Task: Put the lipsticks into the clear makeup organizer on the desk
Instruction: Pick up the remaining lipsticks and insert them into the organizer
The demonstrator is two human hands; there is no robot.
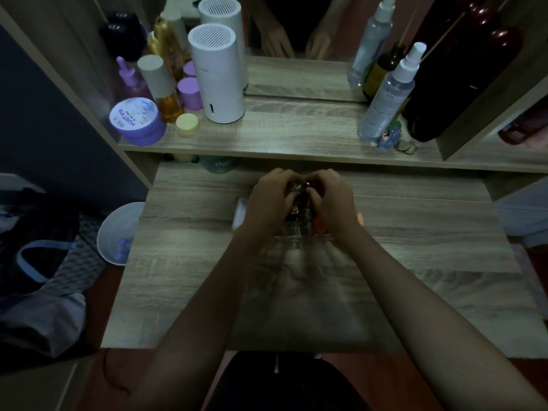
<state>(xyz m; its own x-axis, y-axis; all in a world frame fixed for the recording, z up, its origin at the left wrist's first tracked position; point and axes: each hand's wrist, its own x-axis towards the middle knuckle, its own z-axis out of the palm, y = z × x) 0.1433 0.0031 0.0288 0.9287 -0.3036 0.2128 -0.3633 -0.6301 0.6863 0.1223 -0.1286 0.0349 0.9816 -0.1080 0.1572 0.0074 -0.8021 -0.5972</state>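
Both hands meet over the clear makeup organizer (299, 237) in the middle of the wooden desk (178, 247). My left hand (271, 200) and my right hand (330, 200) curl around dark lipstick tubes (301, 188) standing in the organizer's slots. The fingers hide most of the tubes, so which hand grips which tube is unclear. An orange-capped lipstick (318, 226) shows below my right hand. A white tube (239, 211) lies on the desk just left of my left hand.
The shelf (296, 137) behind holds purple jars (138, 120), an amber bottle (161, 87), a white cylinder (215, 75), spray bottles (388, 96) and a dark bottle (456, 84). A mirror stands at the back. A white bin (118, 232) and bags sit on the floor at left.
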